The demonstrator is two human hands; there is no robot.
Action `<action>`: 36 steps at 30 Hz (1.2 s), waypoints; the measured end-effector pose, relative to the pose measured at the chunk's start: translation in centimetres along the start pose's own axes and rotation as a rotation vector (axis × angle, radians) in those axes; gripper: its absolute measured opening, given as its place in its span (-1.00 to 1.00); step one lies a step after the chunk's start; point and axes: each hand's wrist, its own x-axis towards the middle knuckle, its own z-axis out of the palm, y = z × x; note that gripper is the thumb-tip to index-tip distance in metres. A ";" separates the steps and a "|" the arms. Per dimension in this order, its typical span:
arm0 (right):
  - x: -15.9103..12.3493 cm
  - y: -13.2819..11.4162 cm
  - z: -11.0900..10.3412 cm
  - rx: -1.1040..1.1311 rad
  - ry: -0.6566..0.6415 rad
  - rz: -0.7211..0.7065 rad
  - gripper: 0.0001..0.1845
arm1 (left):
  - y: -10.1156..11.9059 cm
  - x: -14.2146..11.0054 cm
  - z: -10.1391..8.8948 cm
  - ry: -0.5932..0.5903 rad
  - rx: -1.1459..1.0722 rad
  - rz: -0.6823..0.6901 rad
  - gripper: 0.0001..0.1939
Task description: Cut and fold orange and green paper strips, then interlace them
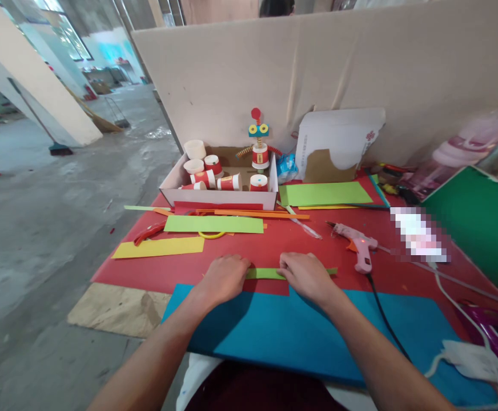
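A narrow green paper strip (262, 274) lies across the red tabletop in front of me. My left hand (227, 278) is closed on its left end, with the fingertips mostly hidden. Toward the right end, my right hand (305, 275) has its curled fingers on the same strip, and a short tail of it pokes out beyond the hand. Both wrists pass above a blue sheet (274, 337). Behind the left hand lie a wider green strip (215, 224) and a yellow strip (159, 248), near red-handled pliers or a similar tool (149, 233).
A pink glue gun (358, 245) rests at the right, its black cord running over the blue sheet. At the back stands a white box (219, 198) holding paper cups and a cup figure (260, 154). Green sheets (326, 194), a green board (480, 228) and a power strip (476, 359) are to the right.
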 end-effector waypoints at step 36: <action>-3.3 -0.5 7.7 -0.004 0.583 -0.355 -0.66 | 3.4 -3.0 3.2 0.698 -0.012 0.173 -0.73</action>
